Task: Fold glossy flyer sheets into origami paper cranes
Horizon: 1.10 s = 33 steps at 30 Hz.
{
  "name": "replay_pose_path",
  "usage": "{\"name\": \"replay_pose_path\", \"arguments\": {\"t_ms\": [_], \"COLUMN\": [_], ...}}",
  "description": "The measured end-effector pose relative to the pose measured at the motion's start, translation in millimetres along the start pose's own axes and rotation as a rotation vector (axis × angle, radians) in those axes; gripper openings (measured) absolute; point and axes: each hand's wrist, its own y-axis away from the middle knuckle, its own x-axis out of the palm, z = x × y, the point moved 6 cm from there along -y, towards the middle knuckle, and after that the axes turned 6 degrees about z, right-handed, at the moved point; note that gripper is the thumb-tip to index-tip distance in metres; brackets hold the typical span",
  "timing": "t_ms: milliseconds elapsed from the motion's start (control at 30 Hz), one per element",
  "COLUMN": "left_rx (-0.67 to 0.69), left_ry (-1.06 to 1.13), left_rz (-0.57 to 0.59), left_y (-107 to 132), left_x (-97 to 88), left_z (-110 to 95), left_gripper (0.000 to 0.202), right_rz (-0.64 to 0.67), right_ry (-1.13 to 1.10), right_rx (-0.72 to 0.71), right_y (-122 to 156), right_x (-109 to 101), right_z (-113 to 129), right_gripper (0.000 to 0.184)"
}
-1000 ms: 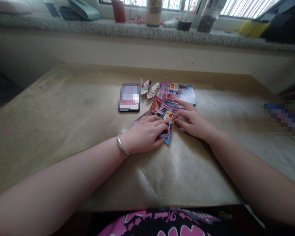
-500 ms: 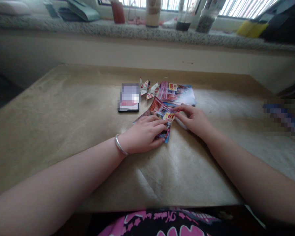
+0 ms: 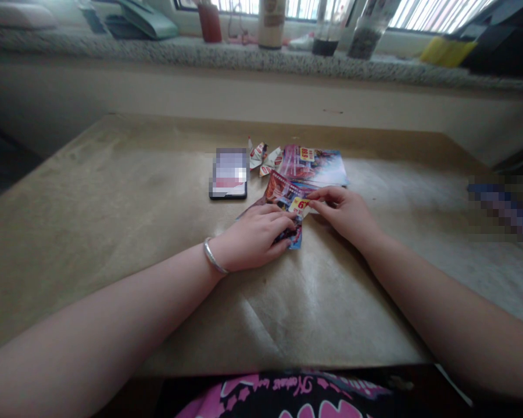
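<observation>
A colourful printed paper sheet [image 3: 283, 194], partly folded, lies in the middle of the brown table [image 3: 113, 191]. My left hand [image 3: 255, 238], with a silver bangle on the wrist, lies flat on the sheet's near half, fingers stretched out and pressing it down. My right hand [image 3: 344, 212] pinches the sheet's right edge by the yellow price tag. Behind them rest a stack of similar printed sheets [image 3: 316, 162] and a small folded paper figure [image 3: 265, 158].
A phone [image 3: 229, 173] lies left of the papers. A blurred blue object [image 3: 503, 206] sits at the right edge. Along the stone window ledge [image 3: 244, 52] stand several jars, a red cup and a teal case. Near me the table ends at my pink-and-black clothing.
My right hand has slid left and back along the sheet's edge, closing into a pinch at the yellow tag. The sheet's near corner has pulled in slightly. My left hand stays put.
</observation>
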Motion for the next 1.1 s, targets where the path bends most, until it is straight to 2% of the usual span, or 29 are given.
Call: {"name": "replay_pose_path", "arguments": {"t_ms": [133,333,467,500,633,667,867,1067,1100], "left_rx": [0.024,0.046,0.054,0.053,0.021,0.015,0.009,-0.033,-0.051], "left_ry": [-0.012,-0.02,-0.042,-0.051,-0.073,-0.071,-0.05,0.008,0.026], "left_rz": [-0.017,-0.034,-0.032,-0.033,-0.018,-0.015,-0.012,-0.012,-0.03], "left_y": [0,1,2,2,3,3,2,1,1], "left_x": [-0.3,1.5,2.0,2.0,3.1,3.5,4.9,5.8,5.3], "left_z": [0,2,2,2,3,3,4,6,8], "left_gripper": [0.024,0.029,0.031,0.031,0.032,0.032,0.033,0.038,0.045], "right_rz": [-0.022,-0.068,-0.112,-0.116,-0.084,-0.074,-0.01,0.038,0.042], "right_ry": [-0.095,-0.175,-0.239,-0.26,-0.321,-0.335,-0.438,-0.418,-0.415], "right_rx": [0.049,0.029,0.003,0.018,0.103,0.121,0.154,0.1,0.082], "right_y": [2,1,2,2,1,1,-1,0,0], "right_x": [1,-1,-5,-5,-2,0,6,11,11], "right_z": [-2,-2,-1,-1,-8,-10,-15,-11,-10], "right_gripper": [0.019,0.014,0.052,0.056,0.027,0.025,0.031,0.031,0.03]}}
